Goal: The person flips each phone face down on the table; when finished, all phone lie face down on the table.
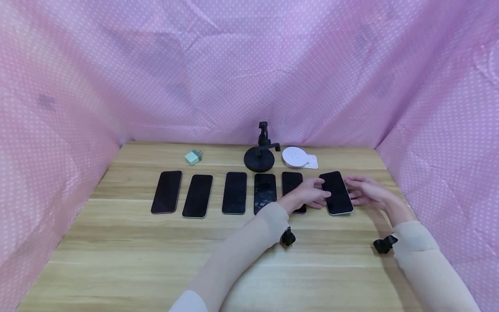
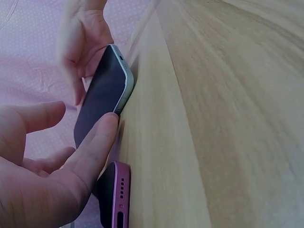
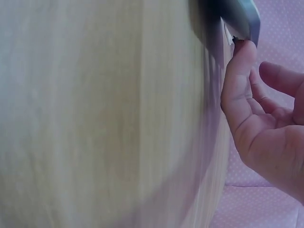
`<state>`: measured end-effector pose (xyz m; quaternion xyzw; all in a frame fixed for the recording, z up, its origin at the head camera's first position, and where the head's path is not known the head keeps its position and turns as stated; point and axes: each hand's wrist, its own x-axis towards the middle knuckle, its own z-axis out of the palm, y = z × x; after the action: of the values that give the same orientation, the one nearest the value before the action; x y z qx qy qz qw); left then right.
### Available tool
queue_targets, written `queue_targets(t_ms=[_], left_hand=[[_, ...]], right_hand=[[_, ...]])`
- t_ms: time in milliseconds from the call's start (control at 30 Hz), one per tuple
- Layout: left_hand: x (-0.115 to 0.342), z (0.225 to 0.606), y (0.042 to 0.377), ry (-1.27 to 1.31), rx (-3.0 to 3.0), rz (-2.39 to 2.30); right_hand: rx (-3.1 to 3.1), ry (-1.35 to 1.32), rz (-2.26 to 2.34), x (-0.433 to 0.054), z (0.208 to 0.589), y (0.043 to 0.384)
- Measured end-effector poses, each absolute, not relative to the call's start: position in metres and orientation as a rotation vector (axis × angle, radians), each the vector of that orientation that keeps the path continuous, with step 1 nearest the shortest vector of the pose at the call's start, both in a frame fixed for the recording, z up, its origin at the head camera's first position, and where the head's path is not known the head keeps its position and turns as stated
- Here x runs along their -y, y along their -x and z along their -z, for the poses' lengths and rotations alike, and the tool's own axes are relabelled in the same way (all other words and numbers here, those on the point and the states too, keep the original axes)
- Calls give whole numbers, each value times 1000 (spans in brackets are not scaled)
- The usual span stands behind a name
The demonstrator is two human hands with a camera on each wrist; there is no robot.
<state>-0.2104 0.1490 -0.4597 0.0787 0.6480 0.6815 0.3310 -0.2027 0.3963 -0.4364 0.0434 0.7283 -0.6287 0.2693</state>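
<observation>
A black-screened smartphone (image 1: 337,193) with a pale rim lies at the right end of a row of phones, between my two hands. One edge of it looks slightly raised in the right wrist view. My left hand (image 1: 310,193) reaches over the neighbouring phone (image 1: 292,183); a fairly straight finger touches the pale-rimmed phone's near side, and its thumb stands apart in the left wrist view. At the opposite edge, a fingertip of my right hand (image 1: 366,192) touches the phone's underside, thumb apart. A purple-pink phone edge (image 2: 122,192) shows below my left fingers.
More phones lie leftward: one with a reflective screen (image 1: 264,193), then others (image 1: 234,193), (image 1: 197,196) and a leftmost phone (image 1: 166,192). Behind stand a black stand (image 1: 259,159), a white disc (image 1: 294,156) and a green plug adapter (image 1: 192,157). Pink dotted cloth (image 1: 234,86) encloses the table.
</observation>
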Motion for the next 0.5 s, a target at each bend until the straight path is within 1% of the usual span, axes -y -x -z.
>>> queue_targets(t_ms=[267, 500], left_hand=[[-154, 459, 213, -212, -1693, -1782], [-154, 457, 214, -181, -1651, -1789]], right_hand=[[-1818, -57, 1870, -399, 430, 197], [-1736, 21, 1933, -396, 434, 200]])
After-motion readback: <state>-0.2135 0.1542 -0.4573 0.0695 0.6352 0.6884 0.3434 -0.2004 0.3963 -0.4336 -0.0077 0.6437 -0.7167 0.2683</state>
